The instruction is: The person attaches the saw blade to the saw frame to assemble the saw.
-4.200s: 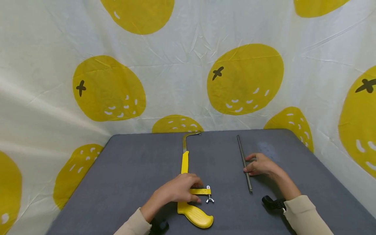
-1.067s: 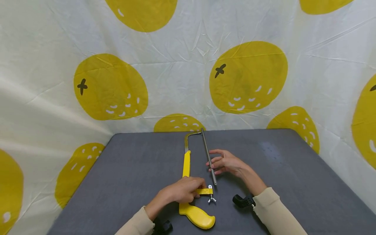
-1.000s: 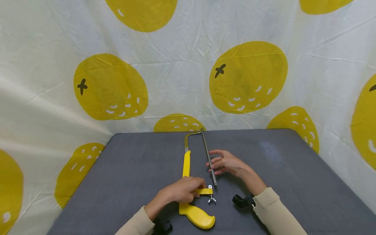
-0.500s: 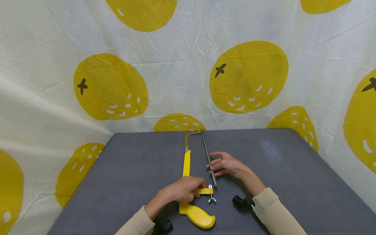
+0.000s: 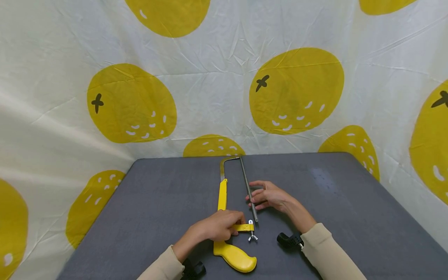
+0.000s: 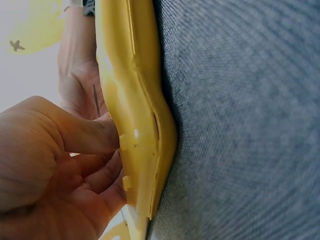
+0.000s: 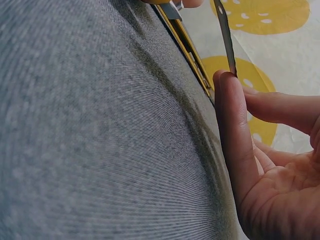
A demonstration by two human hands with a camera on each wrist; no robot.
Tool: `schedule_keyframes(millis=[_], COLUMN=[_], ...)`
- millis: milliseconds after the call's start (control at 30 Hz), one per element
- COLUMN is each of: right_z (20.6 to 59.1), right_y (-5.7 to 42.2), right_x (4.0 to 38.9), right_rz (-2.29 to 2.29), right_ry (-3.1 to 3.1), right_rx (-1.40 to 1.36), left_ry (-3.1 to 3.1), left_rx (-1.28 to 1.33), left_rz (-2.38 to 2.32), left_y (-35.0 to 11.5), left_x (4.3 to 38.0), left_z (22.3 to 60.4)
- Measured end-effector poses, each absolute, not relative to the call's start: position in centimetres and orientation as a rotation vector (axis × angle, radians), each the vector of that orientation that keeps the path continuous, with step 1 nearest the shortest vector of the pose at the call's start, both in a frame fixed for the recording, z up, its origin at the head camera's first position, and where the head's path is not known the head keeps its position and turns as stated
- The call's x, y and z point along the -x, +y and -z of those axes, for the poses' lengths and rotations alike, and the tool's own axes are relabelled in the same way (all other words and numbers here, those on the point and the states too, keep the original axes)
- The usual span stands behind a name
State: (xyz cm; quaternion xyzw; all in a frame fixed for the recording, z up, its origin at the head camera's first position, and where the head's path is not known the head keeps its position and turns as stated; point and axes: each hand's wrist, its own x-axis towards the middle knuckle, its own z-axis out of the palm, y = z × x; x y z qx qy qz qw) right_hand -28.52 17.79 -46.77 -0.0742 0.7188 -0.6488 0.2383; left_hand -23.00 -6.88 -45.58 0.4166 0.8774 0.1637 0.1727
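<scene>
Low in the middle of the head view, the left hand (image 5: pixel 217 227) grips the yellow hacksaw frame (image 5: pixel 221 196) lying on the grey surface (image 5: pixel 157 202). The right hand (image 5: pixel 269 195), fingers (image 7: pixel 231 125) straight, touches the loose blade (image 5: pixel 248 189) just right of it. That light touch risks the blade slipping off the frame's far end — or its edge nicking a fingertip.

Bare grey table (image 5: pixel 350 217) lies right of the hacksaw frame (image 5: pixel 221 194) and blade (image 5: pixel 247 188).
</scene>
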Motion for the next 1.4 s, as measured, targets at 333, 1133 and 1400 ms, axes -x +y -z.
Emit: schedule_keyframes(millis=[333,1133,1400], right_z=[46.71,46.63,46.77], right_y=[17.81,17.89,17.68], right_x=[28.52,28.61,28.46], right_rz=[1.772,1.759,1.761], right_ry=[1.967,1.958,1.962], right_rx=[0.203,0.207,0.204], left_ry=[2.487,2.502,2.497], left_rx=[-1.173,-1.153,-1.146], left_rz=[-0.463,-0.437,-0.444], left_y=[-6.84,-6.66,-6.69], left_x=[22.98,22.93,22.97], left_z=[45.47,45.39,45.53])
